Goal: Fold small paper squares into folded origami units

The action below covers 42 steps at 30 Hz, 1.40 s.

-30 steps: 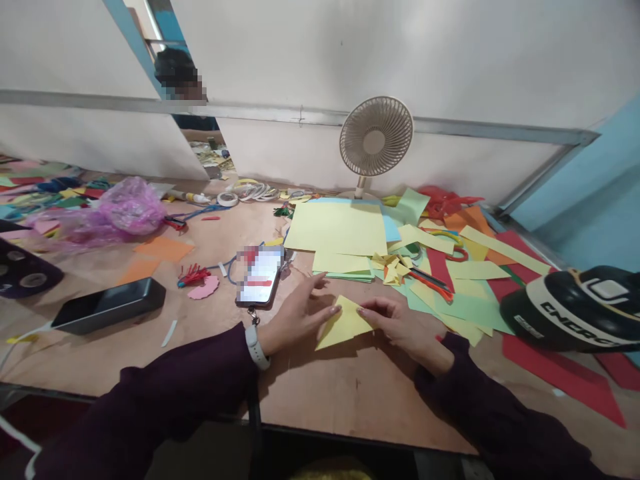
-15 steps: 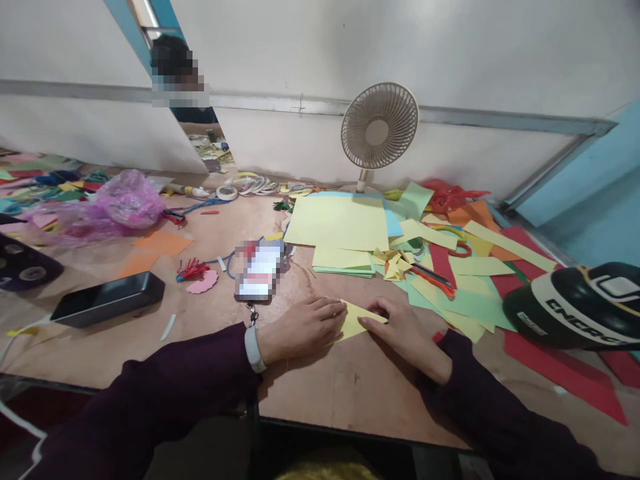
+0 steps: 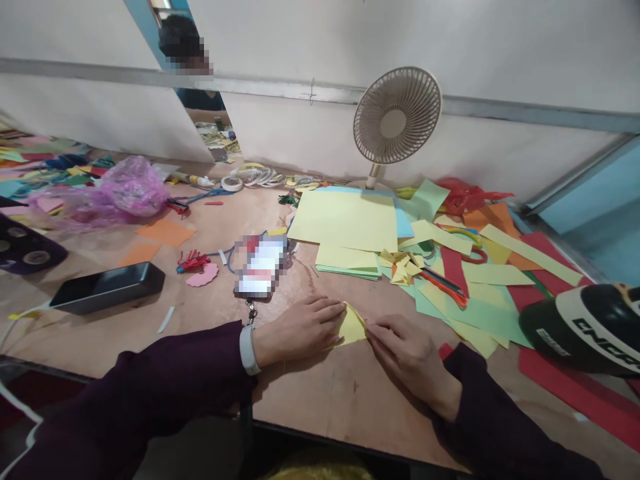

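Observation:
A small piece of yellow paper [image 3: 352, 329] lies on the wooden table, a narrow fold standing along its upper right edge. Flat across its left part rests my left hand [image 3: 301, 330], fingers stretched out and pressing it down. My right hand [image 3: 411, 353] pinches the paper's right edge between thumb and fingers. Just beyond my hands are a stack of yellow and green sheets [image 3: 347, 258] and a larger yellow sheet [image 3: 345, 219]. A phone [image 3: 261, 268] lies beyond my left wrist, its screen blurred out.
To the right are an orange cutter [image 3: 447, 288], paper strips [image 3: 500, 274], scissors [image 3: 473, 245] and a dark bottle [image 3: 580, 330]. A fan [image 3: 395, 120] stands at the back. On the left lie a black box-shaped device [image 3: 110, 287] and a pink plastic bag [image 3: 133, 190]. Behind a gap sits another person.
My right hand has moved from lying over the paper's right corner to pinching its edge, and that corner is now folded up and inward. The left hand stays put; the view has shifted slightly.

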Each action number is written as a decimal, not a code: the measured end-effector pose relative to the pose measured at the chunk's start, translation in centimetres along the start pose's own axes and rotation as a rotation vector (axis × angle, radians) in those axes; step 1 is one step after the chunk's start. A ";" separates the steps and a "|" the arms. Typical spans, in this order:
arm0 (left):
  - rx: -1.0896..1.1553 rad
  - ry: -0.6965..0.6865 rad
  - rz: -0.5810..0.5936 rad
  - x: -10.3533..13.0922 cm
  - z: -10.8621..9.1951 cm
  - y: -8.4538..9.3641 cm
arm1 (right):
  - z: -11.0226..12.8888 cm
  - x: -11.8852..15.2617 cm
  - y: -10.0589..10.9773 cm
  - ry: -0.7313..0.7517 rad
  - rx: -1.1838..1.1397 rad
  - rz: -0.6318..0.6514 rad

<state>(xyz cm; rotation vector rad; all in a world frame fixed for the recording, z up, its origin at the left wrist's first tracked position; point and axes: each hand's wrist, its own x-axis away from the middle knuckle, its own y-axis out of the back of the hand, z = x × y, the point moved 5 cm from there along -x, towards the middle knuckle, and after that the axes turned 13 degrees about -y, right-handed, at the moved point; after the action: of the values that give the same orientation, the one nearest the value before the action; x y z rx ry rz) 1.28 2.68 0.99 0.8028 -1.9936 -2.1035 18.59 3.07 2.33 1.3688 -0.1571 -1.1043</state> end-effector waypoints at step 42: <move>0.102 -0.153 0.114 0.7 1.2 -0.5 | 2.3 1.1 -0.7 0.112 -0.033 -0.027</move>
<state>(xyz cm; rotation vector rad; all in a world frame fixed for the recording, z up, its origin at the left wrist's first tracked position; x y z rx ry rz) 0.28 3.48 0.27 0.5422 -2.1824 -2.0703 17.25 0.81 1.90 1.4030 -0.0385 -1.0455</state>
